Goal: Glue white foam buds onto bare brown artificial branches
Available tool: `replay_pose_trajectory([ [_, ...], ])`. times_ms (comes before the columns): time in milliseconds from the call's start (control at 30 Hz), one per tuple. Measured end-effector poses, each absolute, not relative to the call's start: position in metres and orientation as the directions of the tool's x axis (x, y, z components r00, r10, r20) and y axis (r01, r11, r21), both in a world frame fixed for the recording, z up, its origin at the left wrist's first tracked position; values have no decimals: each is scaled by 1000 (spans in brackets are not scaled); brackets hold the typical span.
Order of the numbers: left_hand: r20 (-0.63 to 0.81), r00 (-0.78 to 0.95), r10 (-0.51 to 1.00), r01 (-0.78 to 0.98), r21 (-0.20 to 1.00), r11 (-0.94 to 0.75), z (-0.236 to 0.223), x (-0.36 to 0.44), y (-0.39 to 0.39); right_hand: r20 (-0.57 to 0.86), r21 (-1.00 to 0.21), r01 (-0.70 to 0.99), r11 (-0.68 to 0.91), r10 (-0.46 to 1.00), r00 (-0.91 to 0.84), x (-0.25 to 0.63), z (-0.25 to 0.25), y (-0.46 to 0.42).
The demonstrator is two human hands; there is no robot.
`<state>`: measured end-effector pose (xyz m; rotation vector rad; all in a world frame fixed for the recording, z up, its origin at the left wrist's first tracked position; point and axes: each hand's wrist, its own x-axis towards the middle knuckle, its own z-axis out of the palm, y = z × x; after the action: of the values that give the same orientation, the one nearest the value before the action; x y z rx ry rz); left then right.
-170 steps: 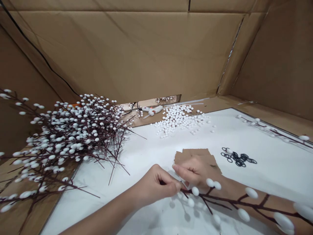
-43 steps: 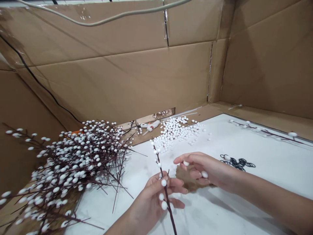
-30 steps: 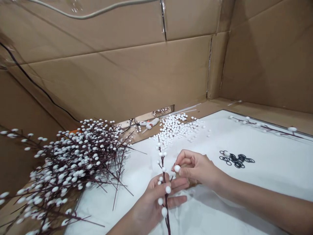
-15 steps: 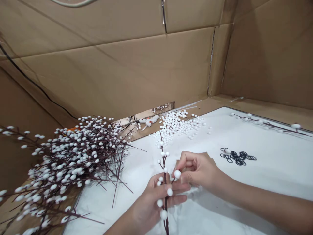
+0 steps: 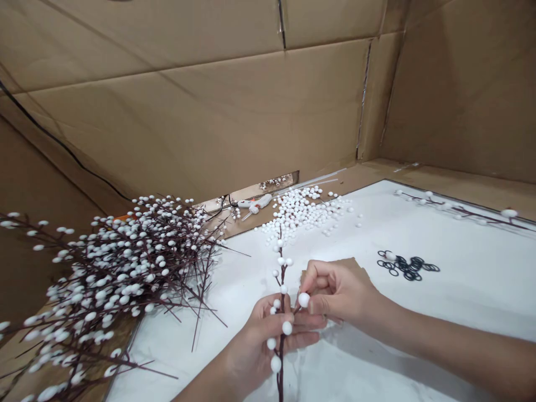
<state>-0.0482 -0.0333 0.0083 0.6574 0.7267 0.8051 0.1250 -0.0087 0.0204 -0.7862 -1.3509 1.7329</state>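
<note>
one white board [image 5: 343, 240] | left hand [image 5: 255, 340] loosely closed on one branch [image 5: 281, 382] | right hand [image 5: 335, 287] pinched on one ball [image 5: 304, 300]

Looks forward and down from the head, near left hand [image 5: 260, 339] and right hand [image 5: 341, 290], facing cardboard wall [image 5: 218, 117] across frame top.
</note>
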Motion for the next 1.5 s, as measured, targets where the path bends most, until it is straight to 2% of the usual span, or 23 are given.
replay_pose_trajectory([
  [200, -327, 476, 816, -403, 744, 533, 16, -45, -33, -7, -973, -195, -126, 856, -517, 125, 21, -10],
  [467, -261, 529, 808, -421, 746, 517, 18, -44, -34, -16, -983, -152, -104, 868, -496, 126, 23, -12],
  [1133, -267, 520, 811, -420, 747, 515, 15, -43, -34, -51, -956, -218, -197, 840, -540, 122, 21, -15],
  [1500, -277, 509, 815, -391, 769, 505, 15, -42, -33, -25, -963, -209, -168, 830, -557, 122, 23, -17],
])
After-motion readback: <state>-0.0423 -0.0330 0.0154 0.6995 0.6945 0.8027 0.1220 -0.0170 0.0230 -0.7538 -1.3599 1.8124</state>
